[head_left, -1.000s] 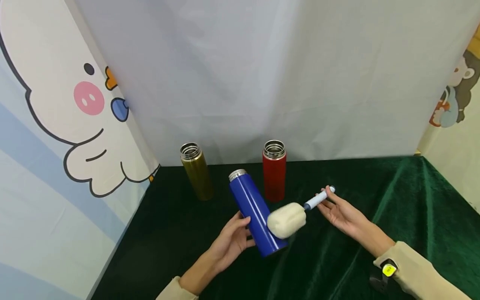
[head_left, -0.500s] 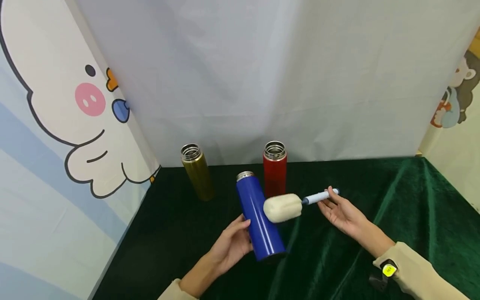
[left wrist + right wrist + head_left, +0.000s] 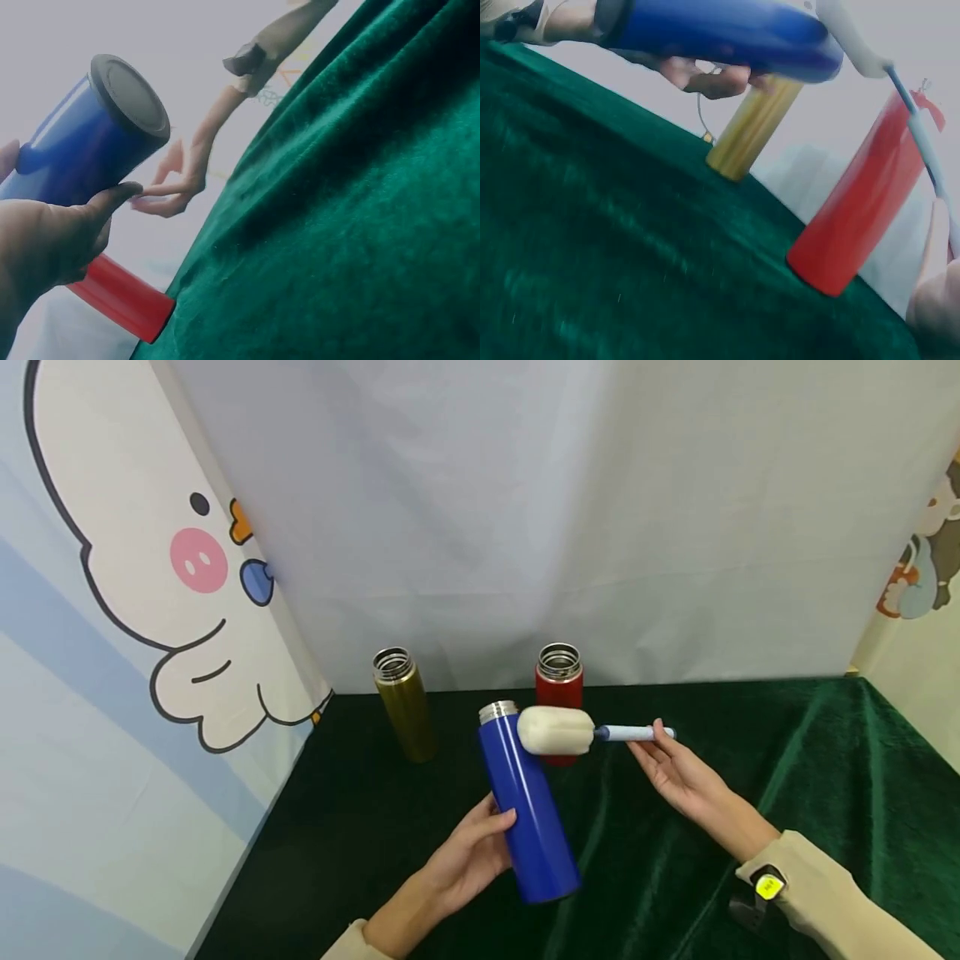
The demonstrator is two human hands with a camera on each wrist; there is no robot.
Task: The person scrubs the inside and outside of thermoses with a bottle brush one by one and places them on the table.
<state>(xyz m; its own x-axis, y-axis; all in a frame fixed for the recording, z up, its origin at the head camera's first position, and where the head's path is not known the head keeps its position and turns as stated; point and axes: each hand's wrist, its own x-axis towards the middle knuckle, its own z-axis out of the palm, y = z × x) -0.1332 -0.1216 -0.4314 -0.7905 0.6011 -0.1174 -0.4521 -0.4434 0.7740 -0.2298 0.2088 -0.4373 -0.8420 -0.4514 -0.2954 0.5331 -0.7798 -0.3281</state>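
My left hand (image 3: 472,856) grips a blue bottle (image 3: 531,814) around its lower half. The bottle leans to the left, its bare steel neck (image 3: 498,711) uppermost, and its dark base (image 3: 133,97) faces the left wrist camera. My right hand (image 3: 678,777) pinches the pale handle (image 3: 633,733) of a bottle brush between thumb and fingers. The brush's cream sponge head (image 3: 555,731) points left, level, overlapping the blue bottle just below its neck in the head view. Behind it a red bottle (image 3: 866,195) stands uncapped, partly hidden by the sponge in the head view.
A gold bottle (image 3: 405,710) without a lid stands at the back left. Dark green velvet cloth (image 3: 810,793) covers the table up to a pale curtain (image 3: 450,527) behind. A cartoon-printed panel (image 3: 142,610) borders the left side.
The brush has swung from slanting down-left to level, its sponge rising from the blue bottle's lower part to near the neck. The bottle has turned slightly more upright and shifted right.
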